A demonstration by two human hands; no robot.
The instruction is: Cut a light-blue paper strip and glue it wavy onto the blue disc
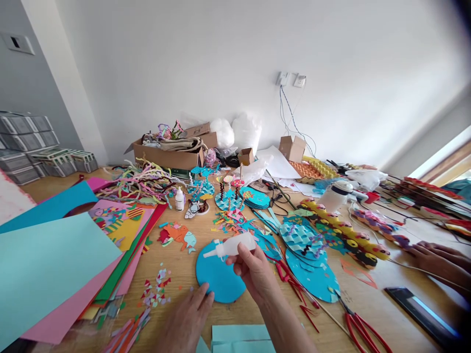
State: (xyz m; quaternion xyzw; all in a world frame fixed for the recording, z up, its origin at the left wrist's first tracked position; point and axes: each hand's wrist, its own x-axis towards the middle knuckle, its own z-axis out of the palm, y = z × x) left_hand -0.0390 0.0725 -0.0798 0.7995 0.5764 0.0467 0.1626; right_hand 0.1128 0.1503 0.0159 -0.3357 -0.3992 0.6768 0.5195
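My right hand (253, 274) is closed around a translucent squeeze glue bottle (238, 242), tilted so its narrow nozzle points left. The bottle is above the upper part of a round blue disc (219, 279) lying on the table. Fingers outstretched, my left hand (187, 316) rests at the disc's lower left edge, with fingertips touching it. Pale blue paper pieces (239, 334) lie just below the disc. Orange and light blue paper fish (180, 235) are beyond my left hand, and small confetti-like scraps (158, 289) are scattered to its left.
Stacked coloured sheets (47, 264) cover the left side. Red-handled scissors (362, 331) and a phone (419, 314) lie at right, near another person's hands (434, 260). Decorated blue paper pieces (309, 279) are right of centre. A cardboard box (169, 156) stands against the wall.
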